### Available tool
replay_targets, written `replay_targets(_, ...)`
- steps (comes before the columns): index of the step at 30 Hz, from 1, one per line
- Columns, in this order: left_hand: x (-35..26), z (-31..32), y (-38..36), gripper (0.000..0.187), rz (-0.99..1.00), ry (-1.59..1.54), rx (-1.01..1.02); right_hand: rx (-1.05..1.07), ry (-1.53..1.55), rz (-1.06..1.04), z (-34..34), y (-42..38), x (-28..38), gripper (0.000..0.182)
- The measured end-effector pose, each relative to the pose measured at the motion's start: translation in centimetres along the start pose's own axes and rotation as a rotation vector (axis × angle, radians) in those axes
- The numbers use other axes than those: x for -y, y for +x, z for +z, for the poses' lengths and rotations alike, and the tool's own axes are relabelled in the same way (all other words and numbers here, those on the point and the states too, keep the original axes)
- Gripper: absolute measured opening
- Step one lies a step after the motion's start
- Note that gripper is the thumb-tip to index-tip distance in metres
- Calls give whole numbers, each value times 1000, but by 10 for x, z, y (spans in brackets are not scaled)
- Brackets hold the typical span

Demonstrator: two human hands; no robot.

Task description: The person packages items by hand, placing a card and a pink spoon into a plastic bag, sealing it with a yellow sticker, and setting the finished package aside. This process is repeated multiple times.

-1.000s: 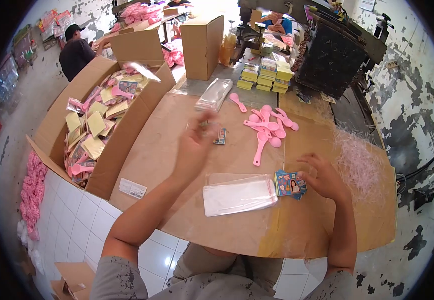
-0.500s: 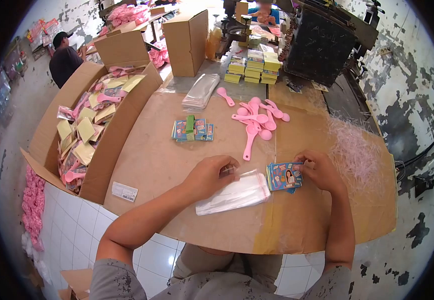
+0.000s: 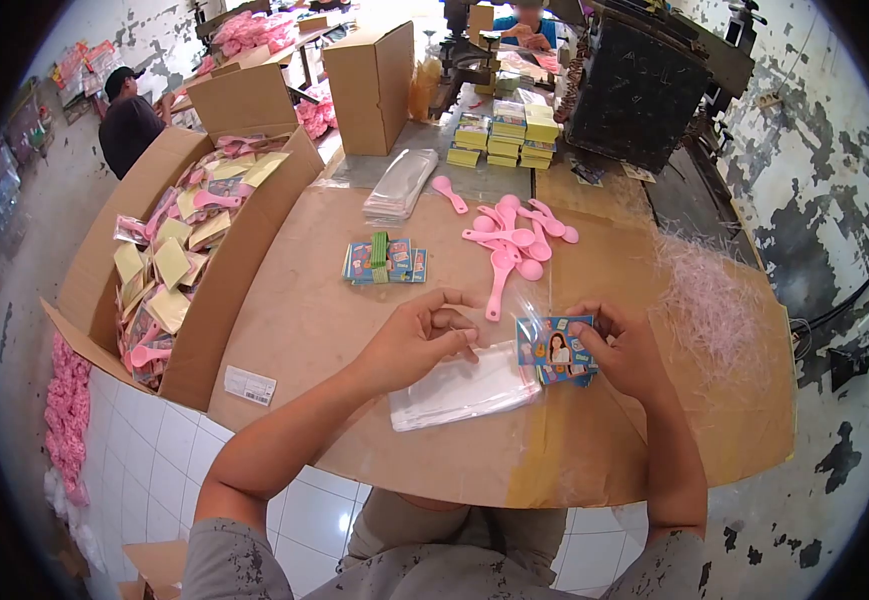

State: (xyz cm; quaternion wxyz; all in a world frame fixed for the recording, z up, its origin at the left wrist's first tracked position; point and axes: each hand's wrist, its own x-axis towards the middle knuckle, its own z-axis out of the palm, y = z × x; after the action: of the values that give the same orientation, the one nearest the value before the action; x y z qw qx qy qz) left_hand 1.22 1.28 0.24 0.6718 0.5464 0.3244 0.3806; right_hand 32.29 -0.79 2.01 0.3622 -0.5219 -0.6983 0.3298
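My right hand [image 3: 624,350] pinches a blue printed card [image 3: 556,342] with a portrait on it, raised over a small stack of similar cards [image 3: 569,376]. Between that card and my left hand [image 3: 429,338] a faint sheen of clear plastic shows. My left fingers are curled around what looks like a thin clear plastic bag [image 3: 526,300], its outline hard to make out. Below the left hand lies a pile of clear plastic bags [image 3: 454,392]. Farther up is a heap of pink plastic scoops [image 3: 506,238], one lying apart.
A banded bundle of cards [image 3: 384,260] and more clear bags [image 3: 400,188] lie on the cardboard-covered table [image 3: 304,330]. An open carton [image 3: 204,330] of packed scoops stands left. Card stacks [image 3: 504,135] are at the back; plastic strips [image 3: 711,305] lie right. Two people are beyond.
My right hand has lifted one card off the stack and moved it left and slightly up. My left hand has risen a little, its fingers extending, and clear plastic now shows near the card.
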Motion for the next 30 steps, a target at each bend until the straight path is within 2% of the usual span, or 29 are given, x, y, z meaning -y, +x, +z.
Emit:
replay_targets(8,9,3,-1,31,10,232,-95,-229,278,-69,15,-1,14,17)
replay_targets(15,5,5,-2,29,46,213,-133,-339,375,-107,14,-1,24,17)
replay_targets(18,3,6,-3,27,55,194,-112,-236,218,-123,15,-3,13,16)
replay_targets(21,6,5,-3,26,70,191,-75,-210,-30,-224,17,-5,10,14)
replay_targets(26,14,7,-5,25,144,284,4,-168,-40,-179,20,-8,15,16)
replay_targets(30,5,12,-9,20,44,421,64,-157,-4,-161,24,-10,18,17)
